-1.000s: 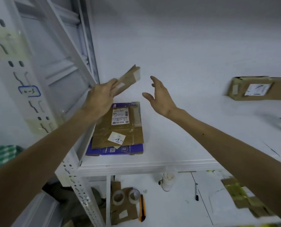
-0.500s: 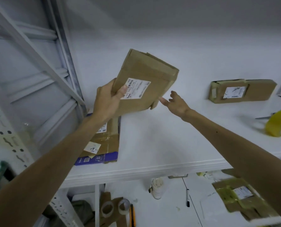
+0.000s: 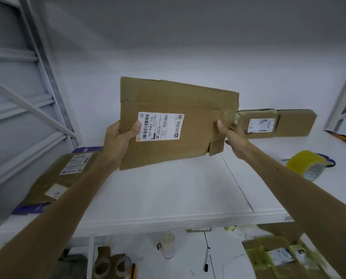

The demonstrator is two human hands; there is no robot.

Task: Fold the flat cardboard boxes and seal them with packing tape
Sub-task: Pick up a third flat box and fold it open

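Observation:
A flat brown cardboard box (image 3: 192, 101) with a white shipping label is held upright above the white shelf (image 3: 168, 194). My left hand (image 3: 119, 137) grips its left edge, thumb on the label's corner. My right hand (image 3: 231, 135) grips its right edge, thumb on the front. A roll of yellowish packing tape (image 3: 307, 164) lies on the shelf at the right. A stack of flat boxes (image 3: 53, 178) lies at the shelf's left end.
A folded, taped box (image 3: 278, 122) lies at the back right, an orange-handled tool (image 3: 343, 137) beside it. Metal rack struts (image 3: 37, 109) rise at the left. Below the shelf are tape rolls (image 3: 111, 265), a pen (image 3: 207, 258), a bottle and taped cardboard (image 3: 278, 256).
My left hand lifted the flat box off the stack and turned its labelled face toward me. My right hand reached in and took hold of its right edge. The view swung rightward.

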